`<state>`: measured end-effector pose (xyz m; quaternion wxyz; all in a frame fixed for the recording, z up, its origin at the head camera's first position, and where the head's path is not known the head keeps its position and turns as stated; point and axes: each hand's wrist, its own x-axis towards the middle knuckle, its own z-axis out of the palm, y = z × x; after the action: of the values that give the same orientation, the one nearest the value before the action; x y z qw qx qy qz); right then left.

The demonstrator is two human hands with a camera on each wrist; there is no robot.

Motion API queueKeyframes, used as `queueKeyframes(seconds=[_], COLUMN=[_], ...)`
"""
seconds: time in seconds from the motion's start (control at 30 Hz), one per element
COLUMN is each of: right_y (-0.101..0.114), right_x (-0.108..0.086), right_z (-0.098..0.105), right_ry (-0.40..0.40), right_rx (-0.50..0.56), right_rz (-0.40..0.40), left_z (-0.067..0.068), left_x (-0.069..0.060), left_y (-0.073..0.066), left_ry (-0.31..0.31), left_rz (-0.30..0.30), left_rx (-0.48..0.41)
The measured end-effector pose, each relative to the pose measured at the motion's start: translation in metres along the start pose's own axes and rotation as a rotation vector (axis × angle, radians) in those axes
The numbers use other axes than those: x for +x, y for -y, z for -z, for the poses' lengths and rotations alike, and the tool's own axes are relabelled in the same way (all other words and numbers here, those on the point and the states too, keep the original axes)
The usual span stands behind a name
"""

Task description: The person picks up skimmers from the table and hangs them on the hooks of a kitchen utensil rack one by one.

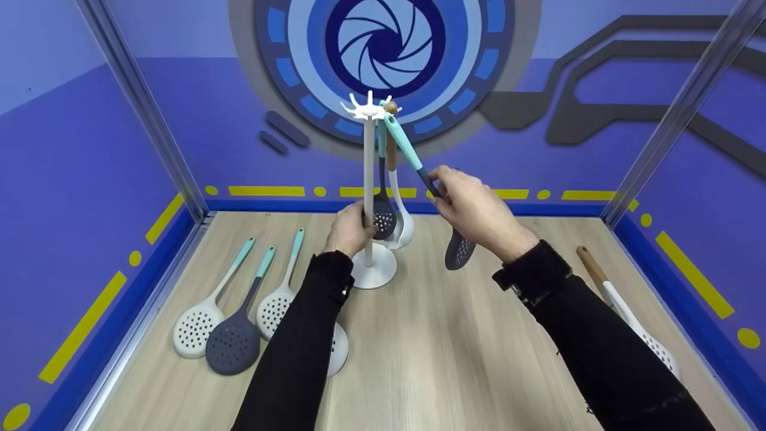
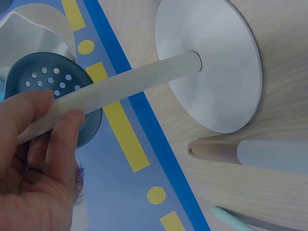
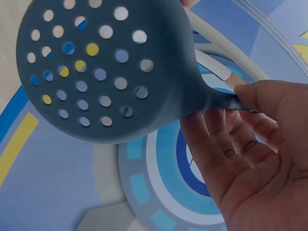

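Note:
A white utensil stand (image 1: 368, 173) with hooks on top rises from a round base (image 1: 375, 275). My left hand (image 1: 349, 229) grips its pole low down, thumb and fingers around it. My right hand (image 1: 476, 206) pinches the neck of a dark skimmer (image 3: 96, 72) whose turquoise handle (image 1: 404, 143) slants up to the hooks. The handle's tip is at the hooks; whether it is hooked I cannot tell. Another dark skimmer (image 1: 384, 220) and a white ladle (image 1: 406, 232) with a wooden handle hang on the stand, behind the pole and to its right.
On the table's left lie a white skimmer (image 1: 194, 329), a dark skimmer (image 1: 233, 346) and another pale skimmer (image 1: 274, 308). A pale utensil head (image 1: 339, 350) shows from under my left sleeve. At far right lies a white perforated utensil (image 1: 625, 311) with a wooden handle. Blue walls enclose the table.

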<state>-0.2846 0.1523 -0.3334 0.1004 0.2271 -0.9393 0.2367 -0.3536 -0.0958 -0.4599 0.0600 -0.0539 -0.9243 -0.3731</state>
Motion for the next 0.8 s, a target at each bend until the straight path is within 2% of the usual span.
queueKeyframes(seconds=[0.4, 0.8], right_y=[-0.003, -0.008], right_x=[0.003, 0.006], right_z=[-0.014, -0.029], right_ry=[-0.012, -0.055], right_rx=[0.055, 0.073], right_rz=[-0.012, 0.036], left_z=[-0.003, 0.0], left_x=[0.003, 0.0], left_y=[0.004, 0.001], left_ry=[0.008, -0.008], left_rz=[0.008, -0.01], left_rx=[-0.02, -0.018])
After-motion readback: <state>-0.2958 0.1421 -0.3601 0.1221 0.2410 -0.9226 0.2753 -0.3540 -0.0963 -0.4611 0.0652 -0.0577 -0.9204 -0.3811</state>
